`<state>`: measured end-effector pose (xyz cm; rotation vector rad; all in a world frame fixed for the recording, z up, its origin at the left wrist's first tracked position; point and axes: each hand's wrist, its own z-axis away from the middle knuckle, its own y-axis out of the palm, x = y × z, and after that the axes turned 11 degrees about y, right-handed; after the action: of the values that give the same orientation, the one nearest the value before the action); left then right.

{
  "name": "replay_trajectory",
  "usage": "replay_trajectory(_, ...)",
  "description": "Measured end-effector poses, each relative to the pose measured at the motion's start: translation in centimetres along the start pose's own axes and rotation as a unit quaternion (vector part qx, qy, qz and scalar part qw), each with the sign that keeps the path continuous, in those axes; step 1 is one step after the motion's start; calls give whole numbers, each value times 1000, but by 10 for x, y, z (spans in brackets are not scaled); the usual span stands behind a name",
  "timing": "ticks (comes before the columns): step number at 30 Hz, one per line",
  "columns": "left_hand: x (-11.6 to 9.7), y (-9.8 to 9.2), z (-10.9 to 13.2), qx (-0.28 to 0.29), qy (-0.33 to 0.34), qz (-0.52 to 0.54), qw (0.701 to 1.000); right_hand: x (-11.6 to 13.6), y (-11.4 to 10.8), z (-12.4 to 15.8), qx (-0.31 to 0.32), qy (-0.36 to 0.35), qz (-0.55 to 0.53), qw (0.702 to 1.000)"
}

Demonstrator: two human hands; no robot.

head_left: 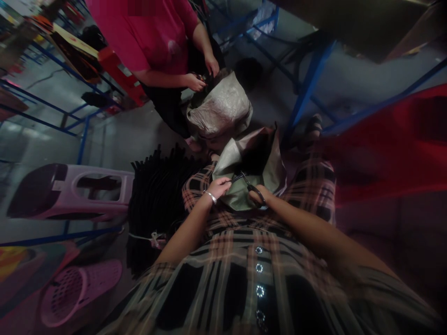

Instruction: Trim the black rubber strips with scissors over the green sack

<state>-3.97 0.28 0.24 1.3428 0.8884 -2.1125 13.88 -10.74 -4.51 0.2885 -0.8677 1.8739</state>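
Observation:
A grey-green fabric bag (244,160) lies on my lap over a plaid dress. My left hand (220,186), with a bracelet at the wrist, is closed in a pinch on the bag's edge and a thin dark strand. My right hand (257,195) is closed around the handles of a pair of scissors (248,185), whose blades point at the strand near my left fingers.
A pile of black strips (157,195) lies to my left. A person in a red shirt (153,32) handles another grey bag (218,104) in front of me. Pink plastic stool (70,190) and pink basket (77,291) at left; blue metal racks (307,88) around; red fabric (391,139) at right.

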Motion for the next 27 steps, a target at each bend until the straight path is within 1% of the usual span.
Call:
replay_trajectory(3,-1,-1,-1,0,12,-10,1000,-2,2,1,-3,-8,-43,999)
replay_trajectory(5,-2,-2,-1,3,13,-15,1000,-3,2,1,-4,-7,-53,999)
replay_trajectory(10,-2,-2,-1,-3,5,-40,999,-6,5,-2,-45,-38,-36,998)
replay_trajectory(16,1,-1,-1,-9,-3,-54,998,-10,8,-10,-76,-34,-24,996)
replay_trajectory(18,1,-1,-1,-15,-4,-47,999,-9,6,-11,-56,-12,-35,998)
replay_trajectory(21,0,-1,-1,-26,0,-31,999,-6,2,-10,15,28,-79,996)
replay_trajectory(24,-3,-2,0,-38,1,-7,999,-6,0,-9,68,18,-137,988)
replay_trajectory(27,-6,-1,1,-51,-4,13,999,-9,2,-12,85,-5,-145,986)
